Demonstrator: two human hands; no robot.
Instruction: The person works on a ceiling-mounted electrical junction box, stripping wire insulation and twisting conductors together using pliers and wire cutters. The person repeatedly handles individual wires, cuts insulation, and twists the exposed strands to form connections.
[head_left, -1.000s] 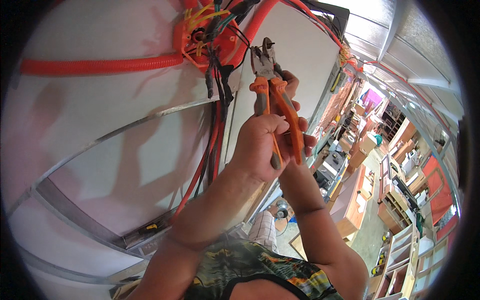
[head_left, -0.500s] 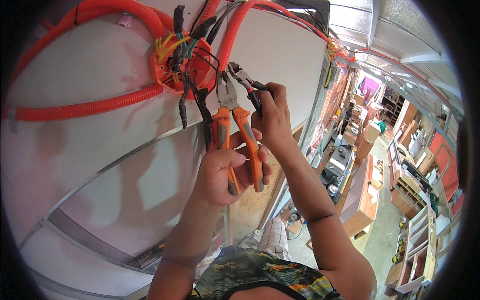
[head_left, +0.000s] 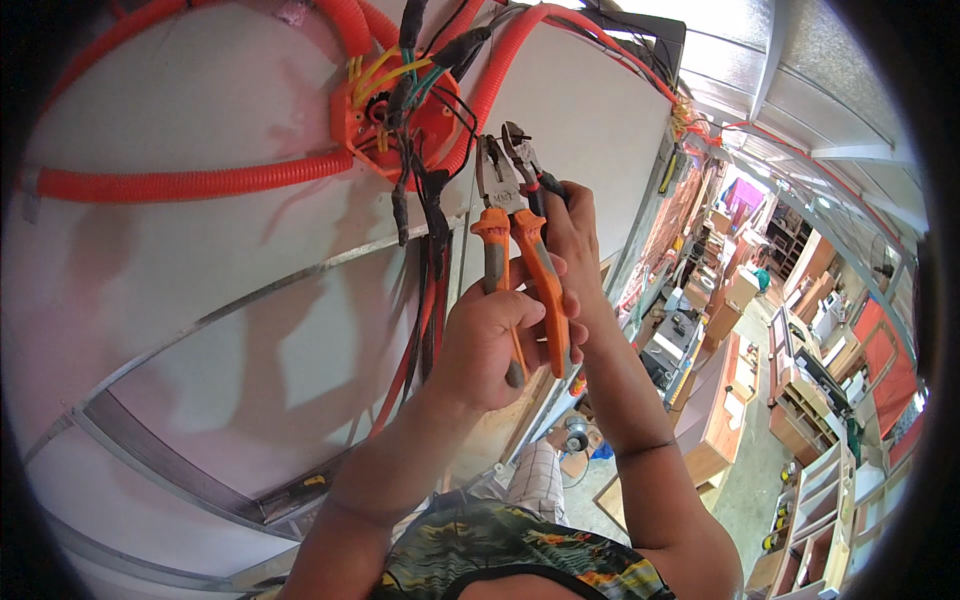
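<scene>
My left hand is wrapped round the handles of orange-and-grey combination pliers, jaws up and slightly apart. Just right of them, my right hand grips smaller pliers with black and red handles. The two tool heads are side by side; whether a wire end lies between them is too small to tell. Up and to the left is an open orange junction box on the wall. Yellow wires, green wires and black-taped wire bundles come out of it.
Orange corrugated conduits run to the box across the pale wall panel. A metal strip crosses the panel below. On the right, a workshop floor holds wooden cabinets, a shelf unit and a workbench. A small fan stands low down.
The view has shifted, so the box and wall sit further right and higher. Both pliers remain in my hands; their heads are now closer together, level with each other.
</scene>
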